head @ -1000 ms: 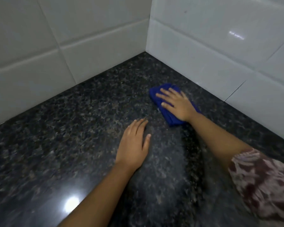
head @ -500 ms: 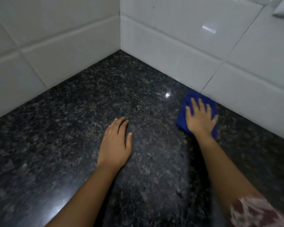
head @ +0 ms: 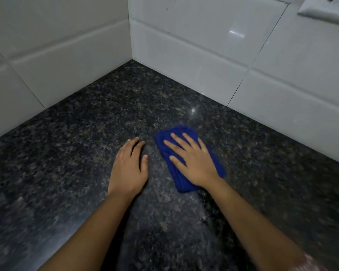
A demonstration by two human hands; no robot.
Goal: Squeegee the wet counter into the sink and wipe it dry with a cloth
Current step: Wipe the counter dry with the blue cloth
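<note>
Head view: the right hand (head: 192,159) presses flat, fingers spread, on a folded blue cloth (head: 181,182) and hides its middle. The cloth lies out from the counter's (head: 67,153) back corner. The left hand (head: 128,169) rests flat just beside it, fingers together. A wall socket (head: 325,8) and a sleeve (head: 309,265) are cut off by the frame. Whether the counter is wet is hard to make out.

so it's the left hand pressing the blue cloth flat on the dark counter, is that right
Not quite. The head view shows the right hand pressing the blue cloth flat on the dark counter, fingers spread. The left hand lies bare on the counter beside the cloth, not touching it.
</note>
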